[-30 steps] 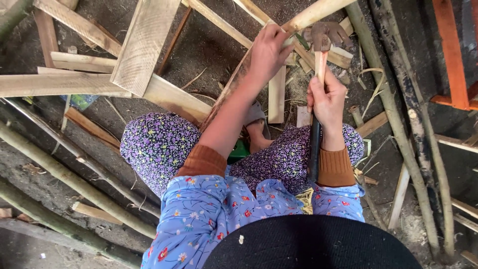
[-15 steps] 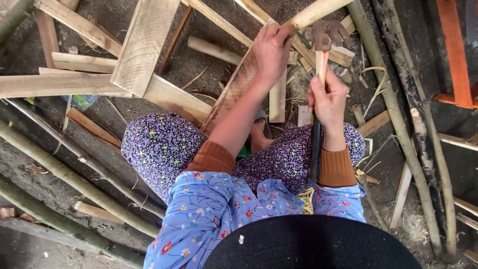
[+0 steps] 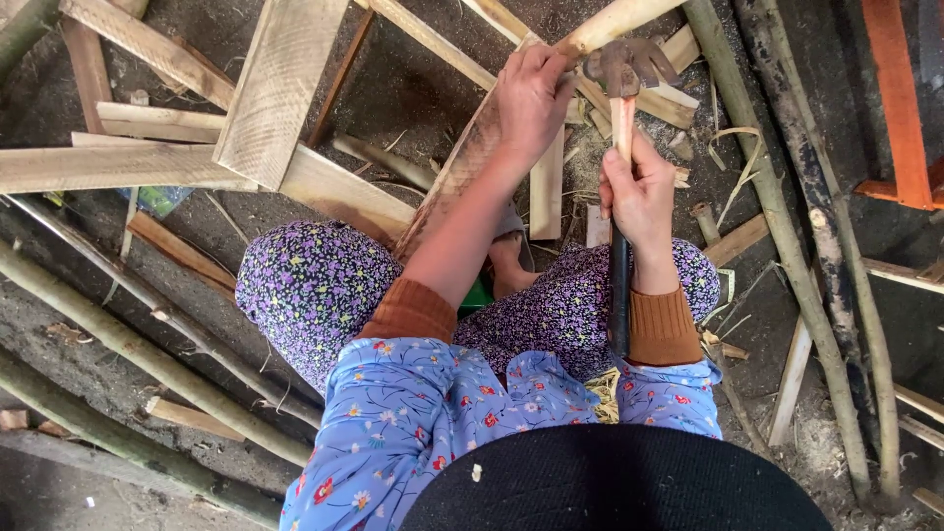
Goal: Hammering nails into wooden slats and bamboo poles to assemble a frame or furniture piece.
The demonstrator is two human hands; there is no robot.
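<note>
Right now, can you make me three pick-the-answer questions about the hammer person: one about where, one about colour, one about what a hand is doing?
1. Where is the hammer head?
A. beside the left hand, at the pale pole
B. on the lap
C. on the orange frame

2. What colour are the sleeve cuffs?
A. green
B. rust brown
C. white

3. What is the right hand doing?
A. lying open
B. pointing
C. gripping the hammer handle

Answers: 1 A, the head sits by that hand at the top. 2 B, both cuffs are rust brown. 3 C, the fingers wrap the handle.
</note>
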